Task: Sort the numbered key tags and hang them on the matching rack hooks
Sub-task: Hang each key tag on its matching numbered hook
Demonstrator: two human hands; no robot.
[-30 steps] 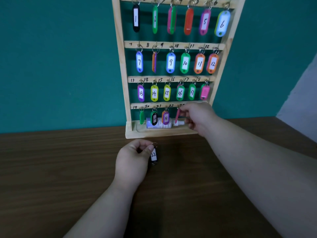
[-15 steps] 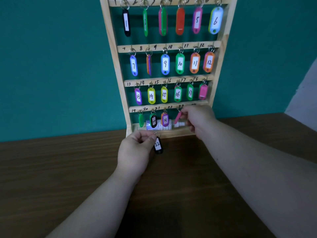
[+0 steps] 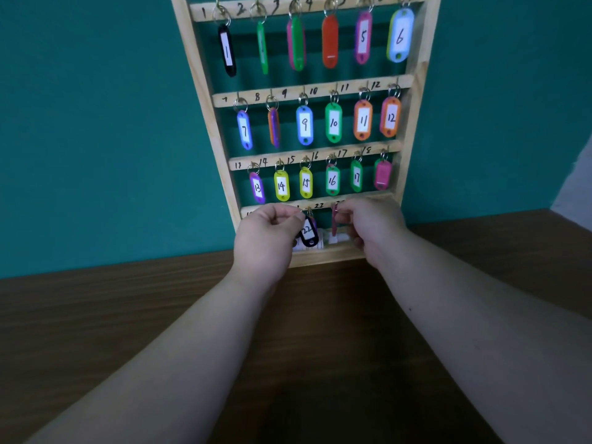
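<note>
2 hands crowd the rack [image 3: 205, 91] bottom row: left hand [image 3: 269, 238] pinches the black 22 tag [image 3: 308, 233] by its ring, right hand [image 3: 371, 225] pinches an edge-on pink tag [image 3: 334, 222], number hidden.

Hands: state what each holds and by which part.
The left hand pinches black tag 22 by its ring; the right hand pinches the pink tag near its top.

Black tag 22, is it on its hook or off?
Probably off: the left hand pinches the ring of black tag 22 under the bottom bar. Hook contact: cannot tell.
</note>
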